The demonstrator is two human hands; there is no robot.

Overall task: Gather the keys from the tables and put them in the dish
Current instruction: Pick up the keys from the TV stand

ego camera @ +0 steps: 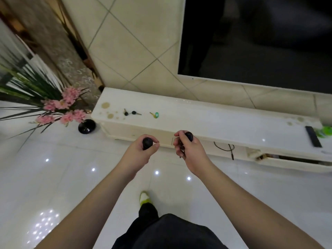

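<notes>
A long white surface point(206, 117) is seen below a dark screen point(260, 36), with pink flowers point(62, 108) and a black vase point(86, 126) to its left and a remote point(313, 136) at its right end. Two black-headed keys point(129, 113) lie end to end on it, shafts pointing outward; a green-tagged key point(154, 115) lies just beside them. The left hand point(142, 151) is closed around a black-headed key point(147, 141); the right hand's point(190, 150) grip is closed on a key bunch point(186, 139).

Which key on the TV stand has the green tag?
The rightmost key on the stand; the two keys left of it have black heads.
</notes>
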